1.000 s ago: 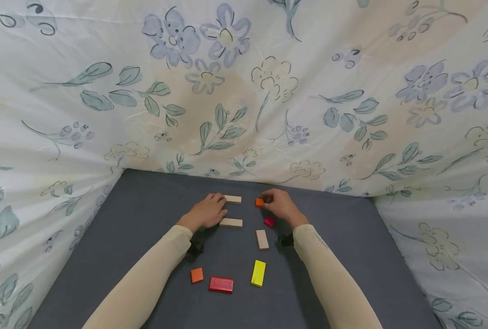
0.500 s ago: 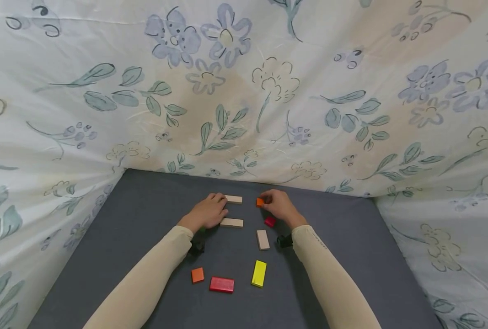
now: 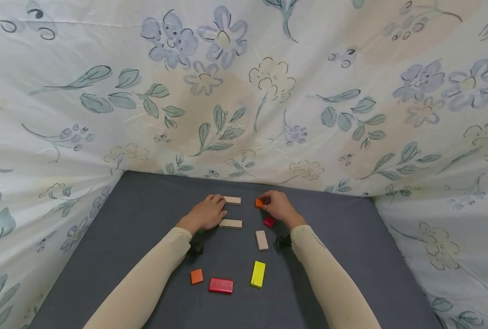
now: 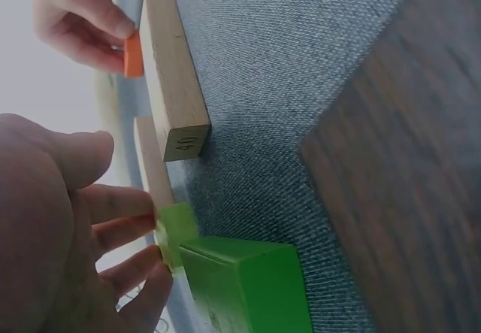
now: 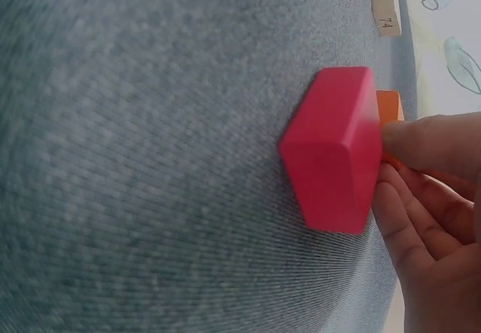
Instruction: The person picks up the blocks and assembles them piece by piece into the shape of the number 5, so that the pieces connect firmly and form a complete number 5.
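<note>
My right hand (image 3: 282, 208) pinches a small orange block (image 3: 259, 203) between thumb and fingers at the far side of the table. A red block (image 5: 338, 149) with slanted faces lies just in front of that hand. My left hand (image 3: 202, 212) lies by the left ends of two wooden blocks, one far (image 3: 232, 200) and one nearer (image 3: 230, 223). In the left wrist view, its fingertips touch a light green block (image 4: 175, 231) at the far wooden block's end, the thumb standing apart. A darker green block (image 4: 252, 288) sits nearer, beside the light green one.
Closer to me lie a short wooden block (image 3: 262, 240), a yellow block (image 3: 258, 274), a red oblong block (image 3: 221, 285) and another orange block (image 3: 196, 276). A flowered cloth (image 3: 244, 100) hangs behind and beside the dark grey table surface (image 3: 334, 237).
Both hands and all blocks keep their places; the right hand still pinches the orange block. Only the head view shifts slightly.
</note>
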Demonstrator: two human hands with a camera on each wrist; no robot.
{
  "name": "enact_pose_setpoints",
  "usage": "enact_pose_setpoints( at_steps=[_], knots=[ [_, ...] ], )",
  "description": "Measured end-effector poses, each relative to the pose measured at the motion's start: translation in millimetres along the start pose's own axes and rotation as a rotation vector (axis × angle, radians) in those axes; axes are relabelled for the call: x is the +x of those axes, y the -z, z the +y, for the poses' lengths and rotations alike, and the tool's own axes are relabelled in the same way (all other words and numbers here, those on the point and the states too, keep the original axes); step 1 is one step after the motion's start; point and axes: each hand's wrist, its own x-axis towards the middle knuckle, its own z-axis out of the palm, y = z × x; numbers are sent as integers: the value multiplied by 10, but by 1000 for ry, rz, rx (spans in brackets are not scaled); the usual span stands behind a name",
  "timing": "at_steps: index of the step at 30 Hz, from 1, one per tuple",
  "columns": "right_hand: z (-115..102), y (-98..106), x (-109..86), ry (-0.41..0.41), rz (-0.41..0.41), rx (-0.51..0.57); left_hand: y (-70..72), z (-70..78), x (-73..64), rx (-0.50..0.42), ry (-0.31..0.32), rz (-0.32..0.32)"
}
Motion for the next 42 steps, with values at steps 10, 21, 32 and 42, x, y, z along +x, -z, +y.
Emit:
enact_pose_setpoints(
  at_steps=[10,21,32,42],
  knots=[
    [-37,-12,9,17,-13,6,13,-1,-26,-9,3,-3],
    [-103,11,57,49,-19,14,-10,19,18,10,8,-8],
    [-180,-16,130,52,-17,13,47,44,19,-4,18,-14],
    [-226,-73,162,81,-27,1,65,72,4,-13,33,-20]
  ],
)
